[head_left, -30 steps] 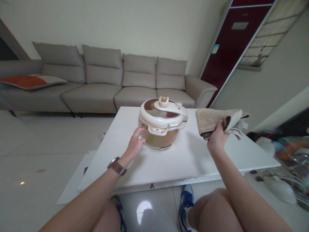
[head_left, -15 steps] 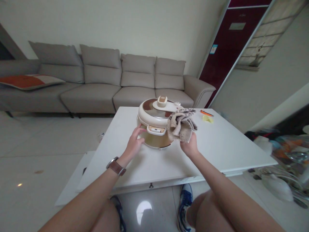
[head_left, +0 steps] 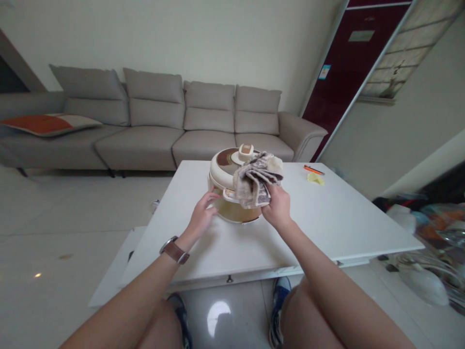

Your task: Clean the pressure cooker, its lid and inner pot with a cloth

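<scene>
A pressure cooker [head_left: 222, 173] with a cream rim, a shiny brown lid top and a golden lower body stands upright on the white table [head_left: 327, 218]. My left hand [head_left: 203, 209] is at its near left side, fingers stretched out and touching below the rim, thumb apart. Bunched in my right hand [head_left: 278, 207] is a grey-beige patterned cloth [head_left: 256, 179], pressed or held against the cooker's front right. The cloth hides most of the front handle [head_left: 228, 195] and the right part of the lid. The lid's knob [head_left: 246, 151] shows above the cloth.
An orange pen-like tool [head_left: 314, 169] and a crumpled yellow piece [head_left: 315, 179] lie at the table's back right. Behind the table stands a grey sofa [head_left: 145, 140] with an orange cushion [head_left: 39, 125]. Clutter, including cables, lies on the floor at right.
My right hand has moved the cloth leftward and slightly up, across the cooker's front, now covering the handle and right lid area. My left hand stays at the cooker's side.
</scene>
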A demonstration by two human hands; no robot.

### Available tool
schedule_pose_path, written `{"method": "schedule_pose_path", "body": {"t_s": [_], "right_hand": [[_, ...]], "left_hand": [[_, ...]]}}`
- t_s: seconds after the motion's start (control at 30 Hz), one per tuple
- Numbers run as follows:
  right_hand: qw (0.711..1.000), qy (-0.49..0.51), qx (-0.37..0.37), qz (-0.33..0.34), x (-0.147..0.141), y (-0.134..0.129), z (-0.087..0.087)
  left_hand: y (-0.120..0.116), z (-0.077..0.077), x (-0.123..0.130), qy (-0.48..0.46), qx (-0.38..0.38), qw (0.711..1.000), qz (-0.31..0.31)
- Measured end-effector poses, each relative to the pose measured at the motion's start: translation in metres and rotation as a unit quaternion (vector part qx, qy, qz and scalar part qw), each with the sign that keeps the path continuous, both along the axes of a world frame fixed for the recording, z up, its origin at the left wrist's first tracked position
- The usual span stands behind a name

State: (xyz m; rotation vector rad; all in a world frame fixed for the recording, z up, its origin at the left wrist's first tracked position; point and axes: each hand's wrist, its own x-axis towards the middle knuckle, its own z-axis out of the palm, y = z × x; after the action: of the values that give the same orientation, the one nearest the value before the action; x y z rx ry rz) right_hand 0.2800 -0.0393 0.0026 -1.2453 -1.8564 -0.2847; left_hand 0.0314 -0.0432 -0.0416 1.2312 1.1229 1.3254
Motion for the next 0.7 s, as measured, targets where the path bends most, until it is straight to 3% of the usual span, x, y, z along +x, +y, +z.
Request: {"method": "schedule_pose_path", "body": {"t_s": [0.1, 0.2, 0.33, 0.47, 0.6, 0.7], "right_hand": [[0.998, -0.055, 0.010, 0.039, -0.011, -0.002, 0.010], [0.993, -0.092, 0.010, 0.077, -0.023, -0.007, 0.017], [0.985, -0.133, -0.004, 0.110, -0.033, -0.016, 0.019], [0.973, -0.167, -0.012, 0.160, -0.032, -0.028, 0.017], [0.973, -0.130, -0.040, 0.189, -0.015, -0.038, 0.014], [0.968, -0.026, -0.103, 0.228, 0.003, -0.045, 0.012]], "left_hand": [[0.003, 0.000, -0.004, -0.032, -0.004, 0.999, 0.011], [0.008, -0.003, -0.009, -0.048, -0.018, 0.997, 0.062], [0.015, -0.006, -0.017, -0.068, -0.030, 0.985, 0.154], [0.019, -0.005, -0.018, -0.091, -0.037, 0.978, 0.182], [0.020, -0.003, -0.009, -0.125, -0.059, 0.975, 0.175], [0.017, -0.004, -0.001, -0.105, -0.042, 0.981, 0.158]]}}
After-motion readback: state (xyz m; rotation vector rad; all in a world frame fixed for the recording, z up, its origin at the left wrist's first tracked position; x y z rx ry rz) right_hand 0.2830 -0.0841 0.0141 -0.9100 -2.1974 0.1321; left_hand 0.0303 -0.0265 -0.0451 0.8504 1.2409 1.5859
